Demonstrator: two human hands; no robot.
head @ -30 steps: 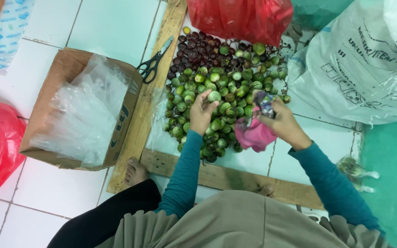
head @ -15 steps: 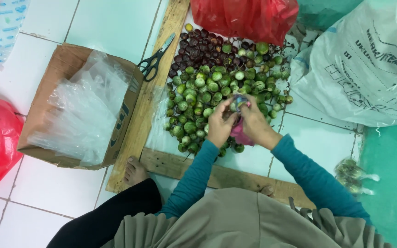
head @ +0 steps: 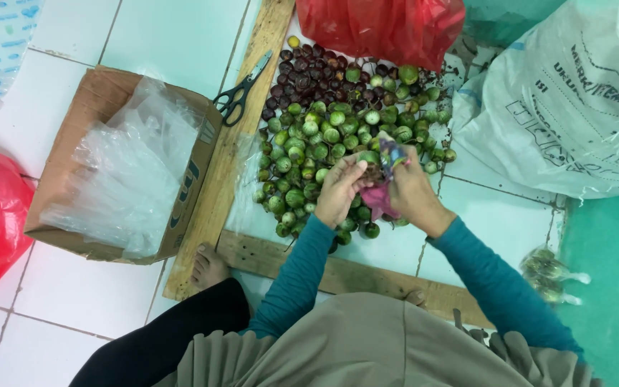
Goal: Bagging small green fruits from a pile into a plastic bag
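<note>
A big white sack [head: 567,107] lies at the right and a red bag [head: 385,29] at the top; a cardboard box [head: 102,93] full of clear plastic bags [head: 123,172] sits at the left. Between wooden planks [head: 238,143] a heap of small green fruit [head: 309,158] and darker ones [head: 309,72] covers the tiles, so most looks unpacked. One filled clear packet [head: 549,272] lies apart at the right, scissors [head: 241,89] on the plank. Above the heap the left hand [head: 342,190] pinches a fruit at the mouth of a small pink bag [head: 381,201], which the right hand [head: 410,190] grips with closed fingers
</note>
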